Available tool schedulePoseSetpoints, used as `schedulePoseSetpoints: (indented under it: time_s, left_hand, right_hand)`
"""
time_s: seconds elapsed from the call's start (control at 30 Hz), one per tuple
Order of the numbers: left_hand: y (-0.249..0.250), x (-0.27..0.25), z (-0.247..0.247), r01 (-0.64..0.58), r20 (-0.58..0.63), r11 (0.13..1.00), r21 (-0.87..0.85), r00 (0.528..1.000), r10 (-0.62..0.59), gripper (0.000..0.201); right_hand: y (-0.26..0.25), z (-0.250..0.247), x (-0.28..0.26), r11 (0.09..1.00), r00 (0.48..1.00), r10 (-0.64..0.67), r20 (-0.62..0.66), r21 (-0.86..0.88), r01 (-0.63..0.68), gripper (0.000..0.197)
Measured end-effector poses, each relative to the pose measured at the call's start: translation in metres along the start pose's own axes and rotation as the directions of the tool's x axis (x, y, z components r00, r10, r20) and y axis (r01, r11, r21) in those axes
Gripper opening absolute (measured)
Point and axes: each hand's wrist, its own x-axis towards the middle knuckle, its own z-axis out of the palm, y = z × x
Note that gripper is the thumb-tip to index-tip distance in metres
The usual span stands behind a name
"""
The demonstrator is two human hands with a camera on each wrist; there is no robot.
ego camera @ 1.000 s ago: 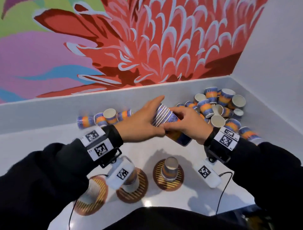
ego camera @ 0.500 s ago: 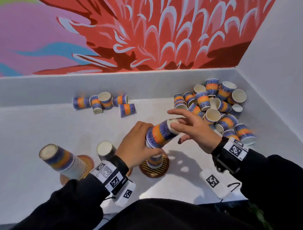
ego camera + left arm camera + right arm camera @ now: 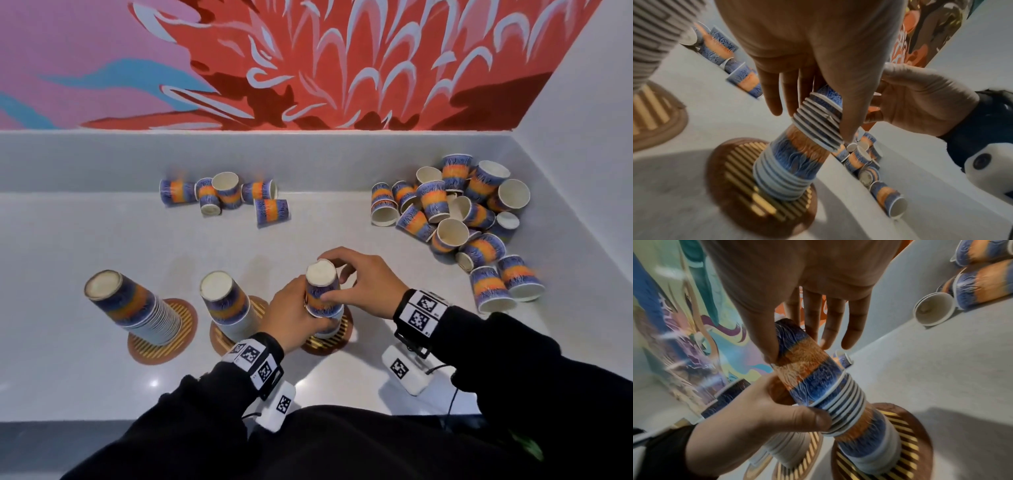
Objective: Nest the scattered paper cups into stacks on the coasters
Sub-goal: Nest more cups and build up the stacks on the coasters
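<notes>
Head view has both my hands low in the middle of the frame, wrapped on a nested bundle of cups (image 3: 322, 291), upside down, sitting over the top of the short stack (image 3: 785, 175) on the right-hand coaster (image 3: 339, 337). My left hand (image 3: 296, 317) has thumb and fingers curled round the bundle's lower rims. My right hand (image 3: 359, 284) pinches the bundle near its top with the thumb, and the outer fingers are spread loose. From the left wrist cam the bundle's rims overlap the upper part of the stack below; can't tell how far down it's seated.

Two taller inverted stacks (image 3: 137, 308) (image 3: 229, 308) stand on their own coasters (image 3: 186, 318) (image 3: 219, 337) at lower left. Loose cups: a small group (image 3: 226, 193) lies on its sides at upper centre by the back wall, and a bigger heap (image 3: 455, 216) is jumbled at upper right in the corner, several with open mouths facing the camera and nothing in them.
</notes>
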Motion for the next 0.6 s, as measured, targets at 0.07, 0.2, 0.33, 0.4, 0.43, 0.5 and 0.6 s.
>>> schedulePoseSetpoints:
  time_s: [0.07,0.2,0.33,0.4,0.43,0.5,0.6]
  left_hand:
    - [-0.01,0.002,0.008,0.007,0.024,1.0,0.03,1.0,-0.008,0.075]
    - [-0.026,0.002,0.022,0.024,0.05,0.999,0.029,0.998,-0.026,0.074]
    - [-0.034,0.005,0.023,0.023,0.089,1.0,0.012,0.996,-0.024,0.079]
    - [-0.037,0.005,0.021,0.017,0.097,0.999,-0.034,0.995,-0.014,0.086]
    - [-0.037,0.004,0.02,0.01,0.086,0.997,-0.078,0.996,-0.004,0.088]
    - [-0.04,0.005,0.018,-0.014,0.039,0.991,-0.13,0.999,0.02,0.081]
    - [-0.044,0.007,0.016,-0.013,0.046,0.993,-0.115,0.999,0.019,0.071]
  right_hand:
    - [0.01,0.006,-0.003,1.0,1.0,0.021,0.021,-0.022,-0.02,0.06]
    - [0.025,0.022,-0.008,0.994,0.993,0.091,0.076,-0.074,-0.085,0.06]
    - [0.03,0.023,-0.003,0.989,0.985,0.119,0.123,-0.1,-0.107,0.058]
    - [0.032,0.022,-0.002,0.988,0.983,0.12,0.137,-0.114,-0.104,0.058]
    - [0.033,0.021,-0.001,0.988,0.984,0.119,0.136,-0.118,-0.103,0.059]
    - [0.035,0.021,0.0,0.987,0.983,0.118,0.137,-0.123,-0.101,0.06]
    - [0.037,0.022,0.001,0.987,0.984,0.116,0.136,-0.129,-0.099,0.061]
